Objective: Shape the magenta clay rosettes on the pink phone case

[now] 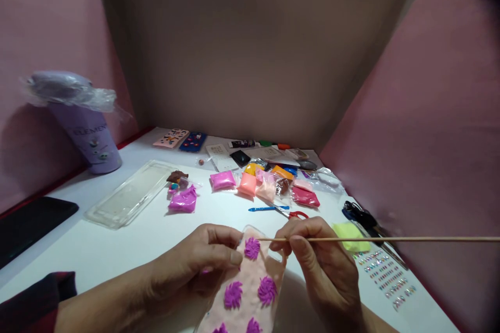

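A phone case [250,278] covered in pale pink clay is tilted up at the bottom centre, with several purple clay flowers on it. My left hand [199,257] grips the case's left edge, thumb on the front. Pinched in my right hand [322,265] is a long thin wooden stick [375,239], which reaches out to the right. The stick's tip touches or nearly touches the top purple flower [252,248]. Fingers of my right hand are beside the case's upper right edge, near its camera opening.
Clay packets [222,180], red-handled scissors [299,215] and a blue tool [269,208] lie beyond my hands. A clear tray [130,195], black phone [35,223] and purple cup [91,138] are left. Gem stickers [386,276] and a yellow-green pad [351,237] lie right.
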The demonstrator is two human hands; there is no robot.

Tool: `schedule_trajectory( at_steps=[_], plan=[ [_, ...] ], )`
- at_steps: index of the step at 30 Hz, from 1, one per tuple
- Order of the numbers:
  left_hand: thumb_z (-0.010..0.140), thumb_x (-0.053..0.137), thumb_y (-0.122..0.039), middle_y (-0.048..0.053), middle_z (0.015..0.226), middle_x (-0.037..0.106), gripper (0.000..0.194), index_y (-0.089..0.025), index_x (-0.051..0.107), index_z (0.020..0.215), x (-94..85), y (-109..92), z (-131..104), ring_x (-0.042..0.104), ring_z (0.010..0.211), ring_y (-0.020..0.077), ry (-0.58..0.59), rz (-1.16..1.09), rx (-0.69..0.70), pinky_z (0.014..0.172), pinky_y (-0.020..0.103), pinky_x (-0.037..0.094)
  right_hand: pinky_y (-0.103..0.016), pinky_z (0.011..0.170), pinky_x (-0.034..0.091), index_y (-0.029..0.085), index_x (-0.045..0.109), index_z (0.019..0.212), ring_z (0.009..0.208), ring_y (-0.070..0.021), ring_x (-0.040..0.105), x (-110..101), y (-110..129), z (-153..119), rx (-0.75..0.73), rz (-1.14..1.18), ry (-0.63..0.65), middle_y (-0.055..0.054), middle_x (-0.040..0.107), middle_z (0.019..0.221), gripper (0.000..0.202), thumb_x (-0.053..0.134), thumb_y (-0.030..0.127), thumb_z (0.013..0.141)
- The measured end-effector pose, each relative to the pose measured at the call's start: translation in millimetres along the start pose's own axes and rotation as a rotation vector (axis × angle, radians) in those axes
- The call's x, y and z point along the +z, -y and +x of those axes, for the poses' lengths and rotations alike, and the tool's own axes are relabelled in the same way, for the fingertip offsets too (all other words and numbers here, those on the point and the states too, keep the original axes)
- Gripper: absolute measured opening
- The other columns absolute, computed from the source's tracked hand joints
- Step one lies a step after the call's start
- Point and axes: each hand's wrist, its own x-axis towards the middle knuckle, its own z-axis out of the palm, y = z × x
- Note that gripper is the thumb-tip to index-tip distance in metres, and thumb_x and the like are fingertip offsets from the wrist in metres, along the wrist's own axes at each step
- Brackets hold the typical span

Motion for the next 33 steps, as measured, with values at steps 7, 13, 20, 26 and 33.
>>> schedule_trajectory(
  at_steps=[7, 13, 20, 26, 33],
  plan=[
    [0.070, 0.065, -0.014, -0.006, 0.046, 0.039, 0.015, -0.011, 0.069, 0.084, -1.5, 0.3, -0.7, 0.025, 0.039, 0.0040, -0.028, -0.007, -0.012, 0.043, 0.019, 0.024, -0.029, 0.057, 0.047, 0.021, 0.056, 0.086, 0.067, -0.0150, 0.058, -0.6, -1.0, 0.0, -0.019, -0.011, 0.015, -0.003, 0.061, 0.075, 0.014, 0.044, 0.019, 0.093],
    [0.066, 0.068, -0.017, -0.005, 0.045, 0.041, 0.014, -0.010, 0.068, 0.078, -1.1, 1.8, 1.2, 0.030, 0.040, 0.0055, -0.021, -0.029, -0.012, 0.043, 0.020, 0.027, -0.029, 0.057, 0.046, 0.020, 0.056, 0.086, 0.066, -0.0150, 0.057, -0.5, -0.7, -0.5, -0.013, 0.014, 0.031, -0.003, 0.061, 0.076, 0.014, 0.044, 0.020, 0.093],
    [0.067, 0.067, -0.017, -0.006, 0.044, 0.040, 0.012, -0.011, 0.068, 0.077, -1.3, 2.3, 2.2, 0.024, 0.038, 0.0036, 0.007, -0.034, -0.001, 0.041, 0.019, 0.025, -0.030, 0.058, 0.045, 0.020, 0.055, 0.088, 0.068, -0.0158, 0.058, -0.2, -0.4, -0.9, -0.018, 0.024, 0.041, -0.004, 0.062, 0.076, 0.013, 0.043, 0.020, 0.093],
    [0.066, 0.068, -0.018, -0.006, 0.043, 0.042, 0.016, -0.010, 0.068, 0.080, -3.4, 3.4, 2.6, 0.026, 0.038, 0.0042, -0.007, -0.034, 0.001, 0.041, 0.019, 0.027, -0.030, 0.059, 0.046, 0.021, 0.055, 0.088, 0.069, -0.0157, 0.058, -0.2, 1.6, 0.0, -0.025, 0.059, 0.012, -0.003, 0.061, 0.076, 0.012, 0.044, 0.021, 0.093],
    [0.066, 0.069, -0.018, -0.005, 0.044, 0.041, 0.015, -0.011, 0.068, 0.079, -1.4, 1.4, 0.7, 0.038, 0.043, 0.0079, -0.015, -0.040, -0.014, 0.047, 0.021, 0.033, -0.031, 0.059, 0.044, 0.021, 0.055, 0.088, 0.066, -0.0157, 0.057, -0.7, 2.9, 0.7, -0.026, 0.052, 0.043, -0.003, 0.062, 0.075, 0.012, 0.044, 0.022, 0.094]
  ],
)
